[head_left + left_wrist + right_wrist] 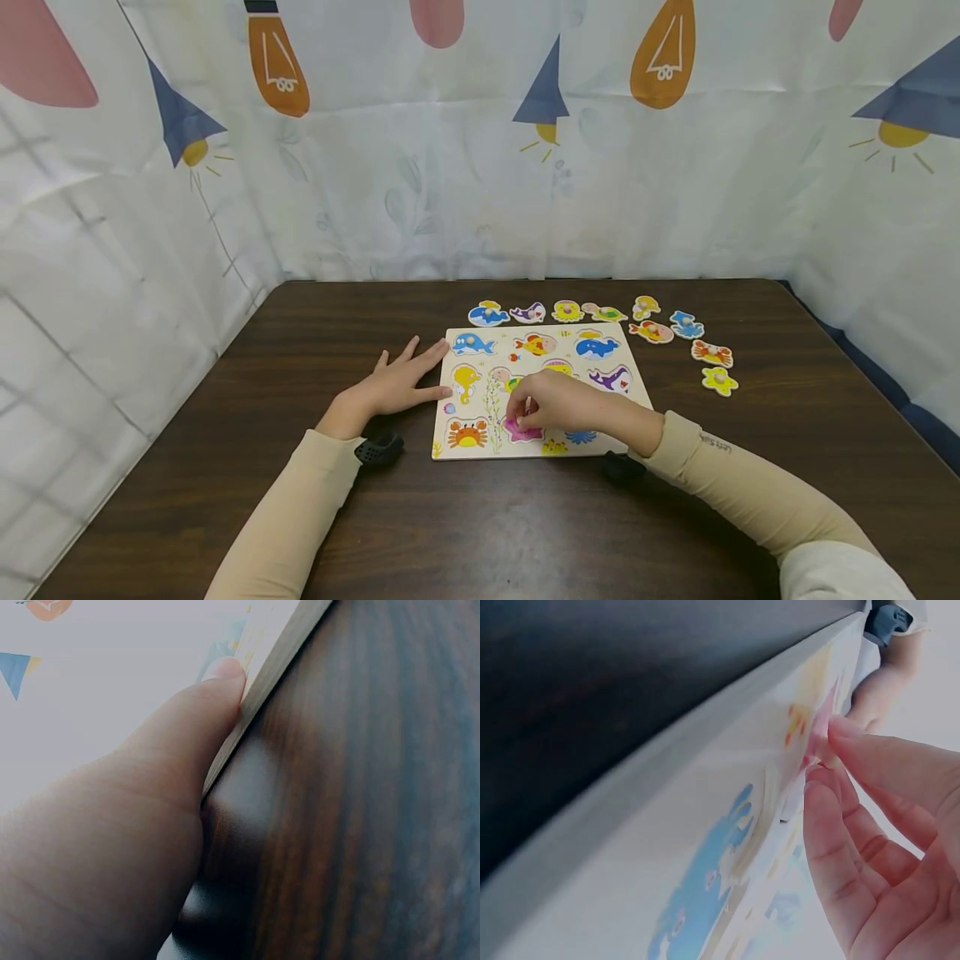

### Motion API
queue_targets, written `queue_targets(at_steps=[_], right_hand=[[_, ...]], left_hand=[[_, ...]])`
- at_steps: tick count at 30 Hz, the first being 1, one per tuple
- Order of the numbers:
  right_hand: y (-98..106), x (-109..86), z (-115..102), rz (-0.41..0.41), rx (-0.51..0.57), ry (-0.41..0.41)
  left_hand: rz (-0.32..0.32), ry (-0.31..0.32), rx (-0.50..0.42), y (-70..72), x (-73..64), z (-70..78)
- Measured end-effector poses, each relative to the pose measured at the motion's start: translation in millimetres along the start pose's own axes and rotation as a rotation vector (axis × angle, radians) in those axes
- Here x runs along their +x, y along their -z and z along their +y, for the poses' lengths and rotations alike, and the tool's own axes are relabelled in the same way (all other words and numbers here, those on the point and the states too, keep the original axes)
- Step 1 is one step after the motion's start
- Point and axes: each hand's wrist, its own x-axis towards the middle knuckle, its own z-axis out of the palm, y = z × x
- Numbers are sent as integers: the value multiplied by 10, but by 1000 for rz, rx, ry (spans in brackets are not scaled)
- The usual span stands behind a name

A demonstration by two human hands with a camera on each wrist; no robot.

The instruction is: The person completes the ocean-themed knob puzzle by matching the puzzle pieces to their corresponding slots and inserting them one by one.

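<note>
A light wooden puzzle board with printed sea animals lies flat on the table. My left hand has its fingers spread, with fingertips and thumb touching the board's left edge; in the left wrist view the thumb presses along that edge. Over the board's lower middle, my right hand pinches a pink puzzle piece between thumb and fingers. The right wrist view shows this pink piece tilted at the board's surface; its exact shape is partly hidden by the fingers. Beside it is the blue crab-like picture.
Behind the board lie loose pieces: a blue whale, a purple whale, a yellow octopus and a turtle. To the right are a fish, a crab and a yellow starfish. A patterned curtain surrounds the table.
</note>
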Motion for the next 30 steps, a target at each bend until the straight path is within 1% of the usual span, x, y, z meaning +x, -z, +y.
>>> queue_targets(at_steps=[4,10,19,24,27,30], right_hand=[[57,-40,11,18,1,5],[200,-153,93,76,-16,47],[533,-420,263,161,-49,74],[687,-585,409,213,-78,37],[768,-722,506,246,-76,-3],[844,-867,610,258,-65,-11]], left_hand=[[0,3,2,-13,-13,0],[2,2,1,-27,-22,-9],[8,1,3,-32,-16,-21],[9,2,2,-12,-14,-9],[8,-1,1,-13,-2,-5],[8,-2,-3,-9,-7,-12]])
